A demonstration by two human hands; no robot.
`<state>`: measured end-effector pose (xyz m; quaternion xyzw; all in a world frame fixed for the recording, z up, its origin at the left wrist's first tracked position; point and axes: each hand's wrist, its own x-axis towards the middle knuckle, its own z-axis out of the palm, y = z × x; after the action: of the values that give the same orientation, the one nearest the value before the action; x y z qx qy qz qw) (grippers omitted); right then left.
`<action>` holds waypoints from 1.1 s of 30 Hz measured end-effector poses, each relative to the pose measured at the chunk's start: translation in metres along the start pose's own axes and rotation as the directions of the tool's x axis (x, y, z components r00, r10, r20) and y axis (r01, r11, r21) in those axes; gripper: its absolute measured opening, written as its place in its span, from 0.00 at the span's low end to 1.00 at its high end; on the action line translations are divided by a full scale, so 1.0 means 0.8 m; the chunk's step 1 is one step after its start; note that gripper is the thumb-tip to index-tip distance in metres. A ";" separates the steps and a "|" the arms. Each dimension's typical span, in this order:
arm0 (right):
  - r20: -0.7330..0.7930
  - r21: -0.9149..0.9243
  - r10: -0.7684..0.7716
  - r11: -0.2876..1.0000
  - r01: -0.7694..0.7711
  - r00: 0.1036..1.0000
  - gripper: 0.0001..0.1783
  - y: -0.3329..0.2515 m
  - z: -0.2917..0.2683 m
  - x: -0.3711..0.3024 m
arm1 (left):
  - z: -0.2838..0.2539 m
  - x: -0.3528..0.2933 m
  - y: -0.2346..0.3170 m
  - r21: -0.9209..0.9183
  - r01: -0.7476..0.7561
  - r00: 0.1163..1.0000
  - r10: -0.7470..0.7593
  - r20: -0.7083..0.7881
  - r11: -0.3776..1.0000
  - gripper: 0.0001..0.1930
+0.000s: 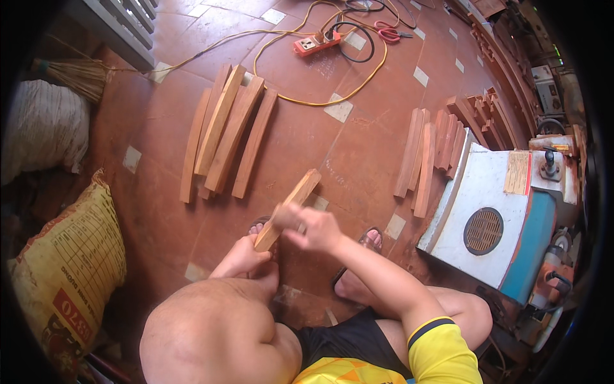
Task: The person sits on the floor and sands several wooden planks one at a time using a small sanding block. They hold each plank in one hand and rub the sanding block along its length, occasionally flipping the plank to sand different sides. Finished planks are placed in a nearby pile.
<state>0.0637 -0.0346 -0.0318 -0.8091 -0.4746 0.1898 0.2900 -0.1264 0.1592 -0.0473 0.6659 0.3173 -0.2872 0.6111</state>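
Aslant — bar (302, 189) in left hand (245, 255)

At 6 o'clock, a bright yellow shirt (320, 372) with orange angular shapes and a little dark lettering. Its short yellow sleeve (444, 355), at 5 o'clock, has a dark band (431, 328) near the cuff. Black shorts (345, 336) show just above the shirt front. The hands (313, 228), near the centre, are bare. Dark brown open-toed sandals (367, 240) at 4 and 8 o'clock.
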 end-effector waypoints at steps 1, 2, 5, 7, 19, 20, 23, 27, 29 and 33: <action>-0.117 0.000 0.084 0.996 -0.085 0.989 0.41 0.027 0.003 0.009 | 0.001 0.000 0.007 0.023 -0.009 1.000 0.009 -0.009 1.000 0.19; -0.263 0.008 0.163 0.986 -0.167 0.951 0.41 0.053 0.004 0.022 | 0.002 -0.002 0.014 0.046 -0.014 1.000 0.015 -0.018 0.999 0.19; -0.276 0.009 0.411 0.905 -0.425 0.869 0.39 0.071 -0.012 0.043 | -0.007 -0.019 0.060 0.057 0.039 0.998 -0.036 -0.057 0.998 0.19; -0.290 0.019 0.203 0.978 -0.206 0.935 0.40 0.046 0.009 0.037 | -0.012 -0.018 0.059 0.119 0.020 0.998 -0.011 -0.069 0.993 0.20; -0.177 0.036 0.424 0.905 -0.424 0.888 0.37 0.063 -0.030 0.038 | -0.014 -0.016 0.060 0.196 0.093 0.995 -0.083 -0.057 0.976 0.24; -0.179 0.005 0.404 0.912 -0.410 0.897 0.38 0.055 -0.024 0.040 | -0.017 -0.015 0.065 0.222 0.116 0.993 -0.108 -0.048 0.968 0.24; -0.185 0.103 -0.066 0.991 0.087 0.980 0.40 -0.004 0.017 0.012 | -0.018 -0.013 0.052 0.245 0.060 0.997 -0.049 -0.051 0.968 0.24; 0.016 0.075 -0.015 0.997 0.014 1.000 0.40 -0.019 0.008 0.002 | -0.009 -0.019 0.037 0.160 0.054 0.996 -0.042 -0.075 0.986 0.24; -0.195 0.050 0.043 0.998 -0.033 0.980 0.38 0.024 0.006 0.020 | -0.010 -0.015 0.047 0.207 0.065 0.996 -0.050 -0.077 0.976 0.24; -0.308 0.110 0.416 0.909 -0.402 0.855 0.34 0.068 -0.010 0.046 | -0.017 -0.016 0.066 0.292 0.093 0.995 -0.079 -0.059 0.952 0.24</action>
<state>0.1213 -0.0254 -0.0619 -0.9053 -0.2335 0.1209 0.3337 -0.0935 0.1695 -0.0031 0.7416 0.3138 -0.3418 0.4845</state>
